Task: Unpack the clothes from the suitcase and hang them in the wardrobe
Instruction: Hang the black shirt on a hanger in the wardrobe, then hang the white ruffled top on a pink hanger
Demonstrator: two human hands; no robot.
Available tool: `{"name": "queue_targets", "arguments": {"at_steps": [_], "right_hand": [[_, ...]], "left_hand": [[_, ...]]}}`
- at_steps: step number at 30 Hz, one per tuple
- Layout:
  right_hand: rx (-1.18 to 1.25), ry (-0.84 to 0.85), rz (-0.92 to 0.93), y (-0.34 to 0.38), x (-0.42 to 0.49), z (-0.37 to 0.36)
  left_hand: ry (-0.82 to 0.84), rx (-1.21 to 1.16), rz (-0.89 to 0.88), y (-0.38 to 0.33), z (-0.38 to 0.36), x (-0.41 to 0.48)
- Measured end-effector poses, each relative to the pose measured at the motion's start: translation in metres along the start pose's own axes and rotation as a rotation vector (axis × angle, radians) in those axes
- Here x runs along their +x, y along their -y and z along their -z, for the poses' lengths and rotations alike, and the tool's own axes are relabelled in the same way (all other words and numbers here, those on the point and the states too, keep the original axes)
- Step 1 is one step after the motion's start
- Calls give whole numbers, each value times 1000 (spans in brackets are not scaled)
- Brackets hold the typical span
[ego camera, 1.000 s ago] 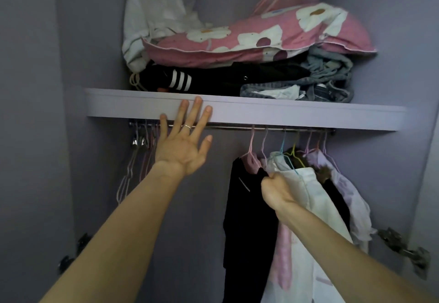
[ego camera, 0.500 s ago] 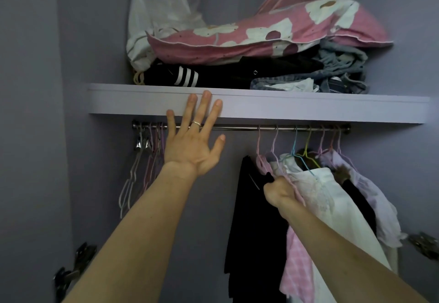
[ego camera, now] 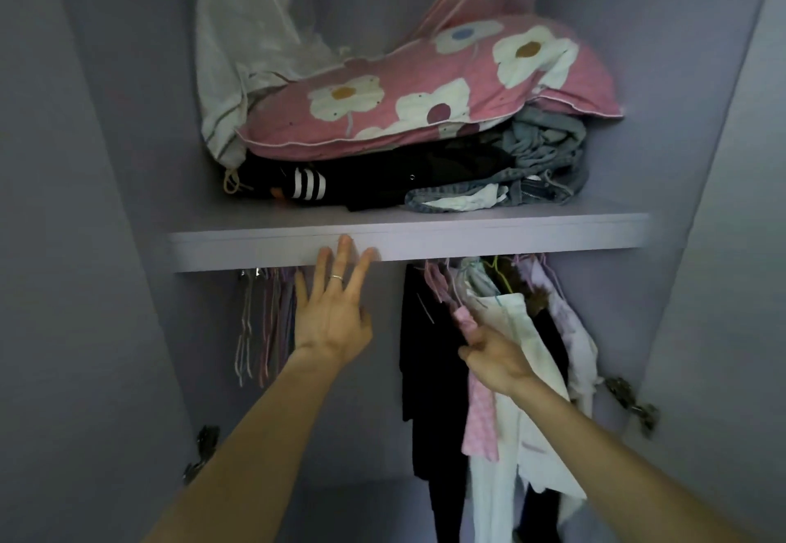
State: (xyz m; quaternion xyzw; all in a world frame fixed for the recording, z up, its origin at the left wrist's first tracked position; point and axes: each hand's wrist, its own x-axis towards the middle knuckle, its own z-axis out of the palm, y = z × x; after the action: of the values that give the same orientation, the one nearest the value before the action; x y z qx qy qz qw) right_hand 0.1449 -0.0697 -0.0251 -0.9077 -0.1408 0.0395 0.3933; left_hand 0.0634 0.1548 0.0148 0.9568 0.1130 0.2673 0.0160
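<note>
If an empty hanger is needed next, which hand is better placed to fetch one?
Probably the left. The left hand is open, fingertips at the shelf edge, just beside the empty hangers. The right hand is over at the pink garment among the hung clothes.

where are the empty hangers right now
In the head view the empty hangers hang under the shelf on the left, just left of the left hand, apart from the hung clothes.

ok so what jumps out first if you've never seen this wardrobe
A pink flowered pillow sprawls over folded clothes on the shelf. Below it, the left hand spreads open with fingertips at the shelf's front edge, while the right hand reaches into the hung clothes on the right.
</note>
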Motion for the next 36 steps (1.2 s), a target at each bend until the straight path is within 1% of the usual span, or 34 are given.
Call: {"name": "queue_targets", "arguments": {"at_steps": [4,6,8,9,11,13,15,19,23,26,28,29,33,36], "right_hand": [[44,5,-28,-3,-89,39],[91,-17,-13,-12,-126,49],[100,-71,-24,-26,-169,61],[79,-90,-9,-31,-182,64],[27,-162,-30,-59,-227,72],[-59,-209,-16,-82,-260,77],[-142,-253,-56,-115,-295,85],[-217,-324,-149,-168,-358,106],[-225,-379,-321,-229,-424,133],[-216,-406,-460,-276,-467,152],[-201,-409,-547,-304,-491,165],[-191,-420,-605,-327,-510,179],[-182,-445,-763,-393,-561,215],[-166,-435,-863,-433,-590,236]], "left_hand": [[196,-197,7,-42,33,-42],[242,-284,-19,-62,39,-65],[296,-365,-81,-89,44,-91],[308,-374,-112,-97,43,-101],[367,-369,-247,-132,40,-133],[360,-374,-350,-155,30,-160],[395,-436,-449,-187,19,-186],[482,-535,-592,-252,-5,-232],[586,-567,-739,-329,-23,-279],[705,-540,-815,-382,-36,-314],[780,-529,-841,-413,-42,-334],[814,-526,-864,-444,-45,-347],[939,-475,-905,-523,-56,-379],[999,-452,-916,-569,-64,-396]]}}
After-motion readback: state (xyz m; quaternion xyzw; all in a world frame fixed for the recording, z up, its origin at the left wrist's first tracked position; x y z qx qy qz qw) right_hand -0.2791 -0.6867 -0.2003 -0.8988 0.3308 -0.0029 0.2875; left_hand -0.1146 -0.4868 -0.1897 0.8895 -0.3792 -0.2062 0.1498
